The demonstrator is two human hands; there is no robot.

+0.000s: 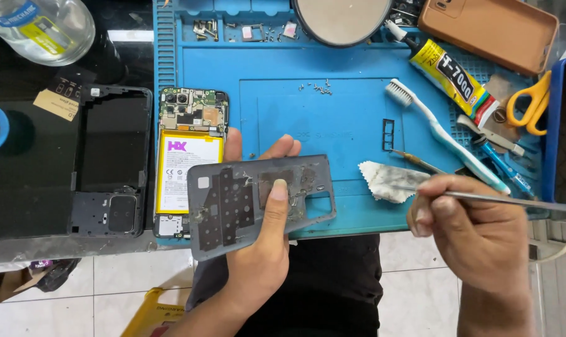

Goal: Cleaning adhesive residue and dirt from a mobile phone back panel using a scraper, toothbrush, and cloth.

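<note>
Left hand [261,249]: clenched round grey phone back cover [261,203], thumb pressed on its inner face, fingertips showing over the top edge. Cover held above the near edge of the blue work mat [345,125], inner side up, long axis running left to right and tilted slightly, camera cut-out toward the right end; hard plastic, dull, patched with dark adhesive film and residue.

Right hand [476,234]: closed on thin metal tweezers [513,200], shaft lying almost level and pointing right, off the frame edge.

Between the two hands: crumpled, soiled white cloth [389,181] on the mat, just beside the cover's right end.

Left of the cover, touching its edge in view: opened phone [190,162], upright along the mat's left side, circuit board at top, white battery below. Further left, on the black table [27,181]: dark plastic phone frame [111,162].

Right portion of mat: white and teal toothbrush [445,137] lying diagonally, glue tube [448,75] with black nozzle, yellow-handled scissors [532,103], brown phone case [488,31]. Loose small screws [317,88] scattered mid-mat.
</note>
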